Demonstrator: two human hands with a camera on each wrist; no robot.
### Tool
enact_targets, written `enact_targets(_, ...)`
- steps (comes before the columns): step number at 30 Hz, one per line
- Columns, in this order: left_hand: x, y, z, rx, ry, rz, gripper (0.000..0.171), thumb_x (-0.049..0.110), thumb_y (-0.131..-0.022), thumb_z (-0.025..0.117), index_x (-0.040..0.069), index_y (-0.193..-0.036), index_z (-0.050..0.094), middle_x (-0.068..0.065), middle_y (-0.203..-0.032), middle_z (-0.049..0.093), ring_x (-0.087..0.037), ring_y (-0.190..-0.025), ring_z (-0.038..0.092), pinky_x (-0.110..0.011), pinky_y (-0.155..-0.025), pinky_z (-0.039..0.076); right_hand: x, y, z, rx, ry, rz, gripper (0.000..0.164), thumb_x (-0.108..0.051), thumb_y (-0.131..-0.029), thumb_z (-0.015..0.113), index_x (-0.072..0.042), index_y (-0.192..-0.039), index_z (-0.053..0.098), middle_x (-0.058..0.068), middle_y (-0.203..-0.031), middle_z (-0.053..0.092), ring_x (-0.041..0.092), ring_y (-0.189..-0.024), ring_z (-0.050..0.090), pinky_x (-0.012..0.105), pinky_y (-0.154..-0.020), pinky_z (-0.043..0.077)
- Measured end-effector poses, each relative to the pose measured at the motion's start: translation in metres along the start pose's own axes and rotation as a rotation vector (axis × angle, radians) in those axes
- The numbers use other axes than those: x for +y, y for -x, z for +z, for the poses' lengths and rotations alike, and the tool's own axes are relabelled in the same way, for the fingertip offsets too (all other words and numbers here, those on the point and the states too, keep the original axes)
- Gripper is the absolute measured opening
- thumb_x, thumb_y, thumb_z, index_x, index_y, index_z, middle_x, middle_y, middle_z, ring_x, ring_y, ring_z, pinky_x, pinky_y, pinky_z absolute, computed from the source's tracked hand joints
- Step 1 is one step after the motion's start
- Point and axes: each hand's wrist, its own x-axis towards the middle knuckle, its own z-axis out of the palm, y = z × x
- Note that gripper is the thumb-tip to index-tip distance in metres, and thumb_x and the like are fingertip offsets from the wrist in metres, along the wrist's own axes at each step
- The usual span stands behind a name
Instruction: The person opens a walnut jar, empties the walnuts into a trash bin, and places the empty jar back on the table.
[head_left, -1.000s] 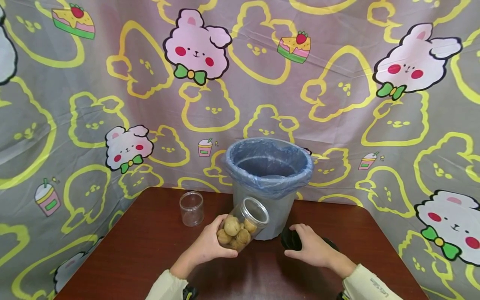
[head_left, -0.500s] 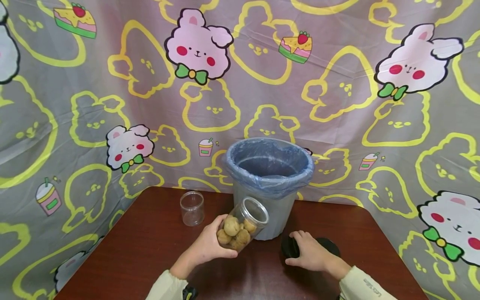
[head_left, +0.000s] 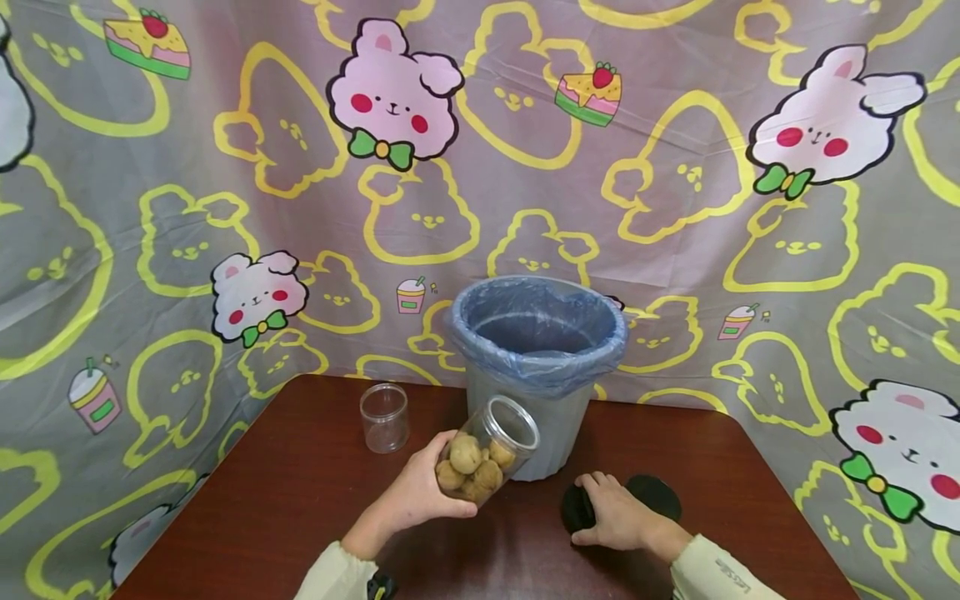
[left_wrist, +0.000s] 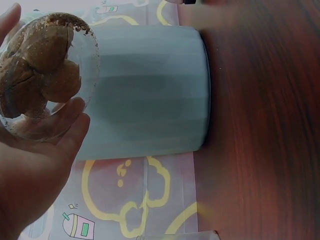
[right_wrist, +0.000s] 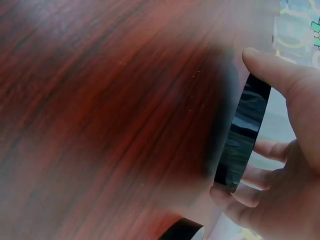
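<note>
My left hand [head_left: 420, 492] grips a clear plastic jar [head_left: 487, 450] of walnuts [head_left: 467, 452], its open mouth tilted up and to the right. In the left wrist view, the jar's base faces the camera, with crumbs [left_wrist: 65, 21] along its edge. With thumb and fingers at opposite edges, my right hand [head_left: 618, 517] holds a black round lid [right_wrist: 243, 132] close over the table. Just to the right of that hand, a second black lid [head_left: 657, 497] lies on the table, partly covered by the hand in the head view.
A grey bin [head_left: 558, 425] with a blue bag [head_left: 540, 371] over its rim stands behind the jar. Further left, a small clear jar [head_left: 385, 421] sits on the brown table [head_left: 300, 483]. A patterned cloth [head_left: 517, 192] hangs along the back and sides.
My right hand has moved down, toward the near side, with the black lid, and more of the second lid shows. The left hand and the jar of walnuts have stayed nearly still.
</note>
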Motion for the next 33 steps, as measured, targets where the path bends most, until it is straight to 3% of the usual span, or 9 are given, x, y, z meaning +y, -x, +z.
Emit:
enact_targets(14, 0.0009, 0.0003, 0.0008, -0.006, 0.018, -0.023, 0.090, 0.017, -0.053, 0.092, 0.012, -0.129, 0.045, 0.007, -0.110, 0.060, -0.012, -0.098, 0.057, -0.031, -0.087, 0.045, 0.0009, -0.0021, 0.0053, -0.051, 0.055, 0.003, 0.084, -0.060, -0.068, 0.075, -0.001, -0.123, 0.048, 0.014, -0.114, 0.052, 0.034, -0.105, 0.049, 0.050, -0.085, 0.043)
enact_targets(21, 0.0013, -0.0002, -0.0003, -0.012, 0.010, -0.018, 0.091, 0.027, -0.052, 0.092, 0.012, -0.129, 0.045, 0.007, -0.111, 0.060, -0.012, -0.098, 0.057, -0.031, -0.087, 0.045, 0.0012, -0.0019, 0.0061, -0.033, 0.058, -0.015, 0.086, -0.061, -0.067, 0.074, 0.000, -0.123, 0.049, 0.014, -0.111, 0.053, 0.033, -0.102, 0.049, 0.049, -0.082, 0.044)
enact_targets(33, 0.0017, -0.0003, -0.0031, -0.002, 0.008, -0.017, 0.090, 0.021, -0.053, 0.091, 0.013, -0.129, 0.045, 0.007, -0.110, 0.060, -0.012, -0.098, 0.057, -0.030, -0.087, 0.045, -0.0001, -0.0023, 0.0042, -0.055, 0.047, -0.007, 0.087, -0.062, -0.069, 0.073, -0.001, -0.126, 0.047, 0.015, -0.115, 0.051, 0.034, -0.105, 0.048, 0.050, -0.083, 0.044)
